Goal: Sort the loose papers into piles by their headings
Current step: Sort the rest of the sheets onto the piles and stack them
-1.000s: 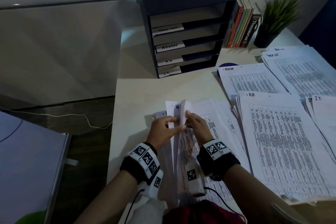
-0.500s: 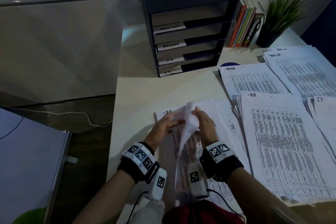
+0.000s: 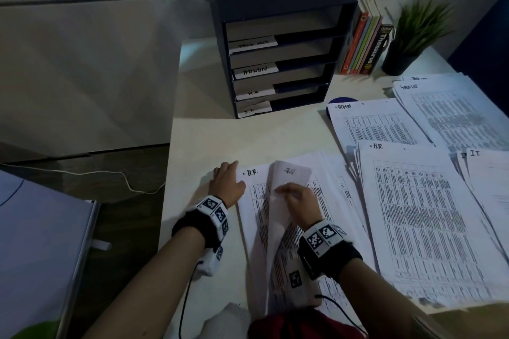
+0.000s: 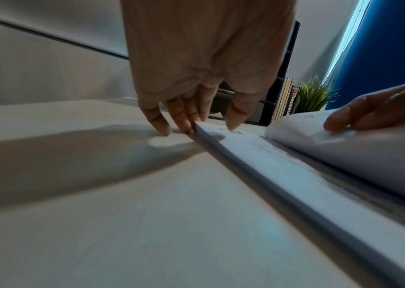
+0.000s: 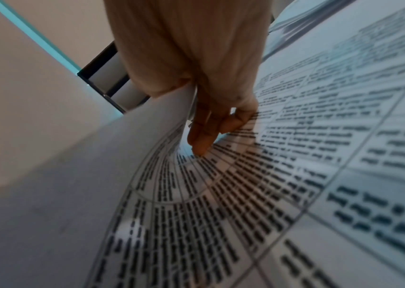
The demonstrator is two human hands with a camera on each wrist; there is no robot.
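The loose stack [image 3: 256, 201] lies at the desk's near edge, its exposed sheet headed "H.R.". My left hand [image 3: 226, 183] rests with straight fingers [image 4: 186, 120] on the stack's far left corner [image 4: 221, 134] and the desk beside it. My right hand [image 3: 293, 197] pinches the top sheet [image 3: 289, 177], which curls up and over to the right. In the right wrist view that sheet [image 5: 147, 148] runs between my thumb and fingers [image 5: 209, 134]. Sorted piles lie to the right: ADMIN [image 3: 374, 124], TASK LIST [image 3: 457, 113], H.R. [image 3: 429, 217] and I.T. [image 3: 493, 176].
A dark letter tray [image 3: 278, 44] with labelled shelves stands at the back of the desk [image 3: 248, 135]. Books [image 3: 363, 44] and a potted plant [image 3: 413, 36] stand beside it. The desk's left edge drops to the floor, where a cable [image 3: 110, 173] lies.
My left hand has let go of the top sheet and moved left onto the stack's corner. My right hand alone now holds the sheet, which has curled over to the right.
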